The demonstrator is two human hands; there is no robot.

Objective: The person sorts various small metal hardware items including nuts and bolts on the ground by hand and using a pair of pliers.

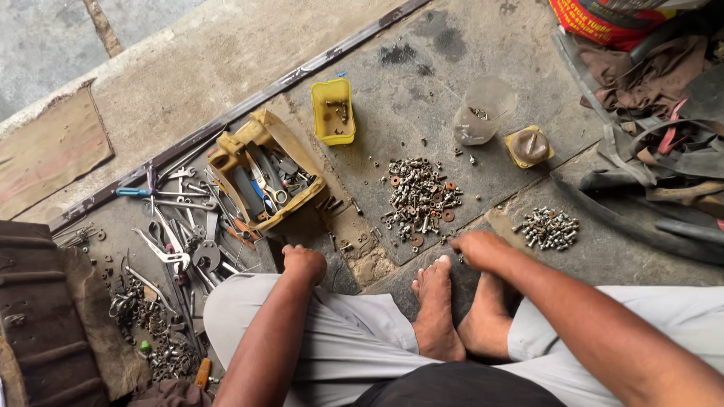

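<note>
Person sits on concrete floor (452,45), bare feet forward. Right hand (483,249) curled, fingertips down at the near edge of the bolt pile (420,200); whether it pinches a piece cannot be told. Pile lies just ahead-left of that hand, elongated front to back: dull metal nuts, bolts, rusty washers. Left hand (305,262) a closed fist, farther off, near the yellow tool box (265,177). Second pile (548,227) to the right.

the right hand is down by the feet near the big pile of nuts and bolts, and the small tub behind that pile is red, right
Not quite: the small tub is yellow, not red, as the head view shows. The rest holds: the right hand is down by the feet, near the big pile of nuts and bolts.
</note>
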